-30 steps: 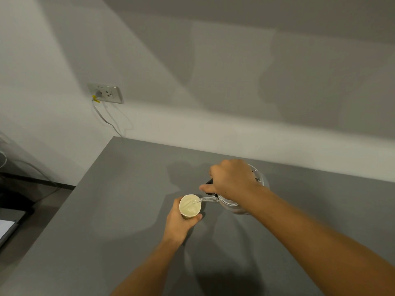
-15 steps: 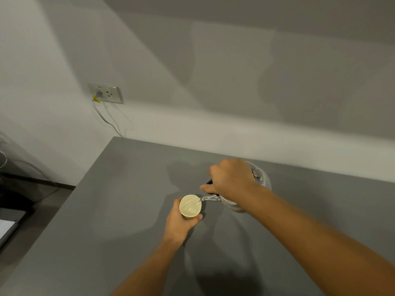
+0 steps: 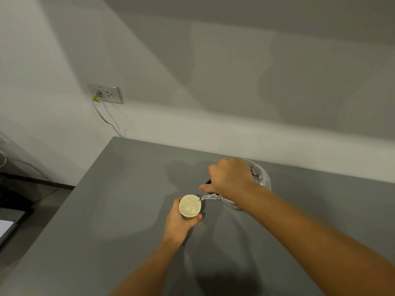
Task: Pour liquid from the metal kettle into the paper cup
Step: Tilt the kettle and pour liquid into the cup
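While the right hand [image 3: 229,178] grips the tipped kettle [image 3: 259,178] at 3 o'clock of the cup [image 3: 190,205], the left hand [image 3: 180,223] hugs it. Tip too much and it could spill.

A grey table [image 3: 119,189] meets a wall socket [image 3: 105,93] trailing a cable [image 3: 105,118].

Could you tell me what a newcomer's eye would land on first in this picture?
Probably the pale paper cup, held by the left hand on the grey table. The right hand tips the metal kettle, spout at the cup's rim. A wall socket sits upper left.
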### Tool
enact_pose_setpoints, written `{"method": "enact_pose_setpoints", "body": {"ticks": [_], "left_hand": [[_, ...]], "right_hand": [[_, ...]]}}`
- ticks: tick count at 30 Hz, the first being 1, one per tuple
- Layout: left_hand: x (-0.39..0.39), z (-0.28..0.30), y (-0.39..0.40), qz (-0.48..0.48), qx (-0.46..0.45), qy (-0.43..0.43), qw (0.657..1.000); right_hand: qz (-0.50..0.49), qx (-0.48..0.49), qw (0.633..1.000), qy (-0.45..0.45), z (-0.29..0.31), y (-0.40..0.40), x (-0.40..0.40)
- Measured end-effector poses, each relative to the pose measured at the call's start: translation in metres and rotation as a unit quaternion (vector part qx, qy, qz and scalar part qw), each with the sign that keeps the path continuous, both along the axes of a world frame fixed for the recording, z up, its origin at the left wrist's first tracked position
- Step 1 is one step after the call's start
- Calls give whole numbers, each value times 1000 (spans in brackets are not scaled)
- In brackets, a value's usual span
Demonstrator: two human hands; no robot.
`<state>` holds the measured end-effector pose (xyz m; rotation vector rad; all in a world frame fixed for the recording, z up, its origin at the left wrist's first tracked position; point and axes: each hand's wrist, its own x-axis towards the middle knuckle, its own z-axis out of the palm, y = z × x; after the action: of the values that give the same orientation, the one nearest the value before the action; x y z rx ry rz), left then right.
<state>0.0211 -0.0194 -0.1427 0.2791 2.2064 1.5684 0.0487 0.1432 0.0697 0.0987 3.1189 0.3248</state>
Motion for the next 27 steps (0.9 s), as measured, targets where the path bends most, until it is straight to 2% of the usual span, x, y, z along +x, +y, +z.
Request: {"method": "enact_pose_setpoints", "body": {"ticks": [27], "left_hand": [[1, 5, 0, -5, -1, 3, 1000]], "right_hand": [[-20, -25, 999, -2, -2, 7, 3]]}}
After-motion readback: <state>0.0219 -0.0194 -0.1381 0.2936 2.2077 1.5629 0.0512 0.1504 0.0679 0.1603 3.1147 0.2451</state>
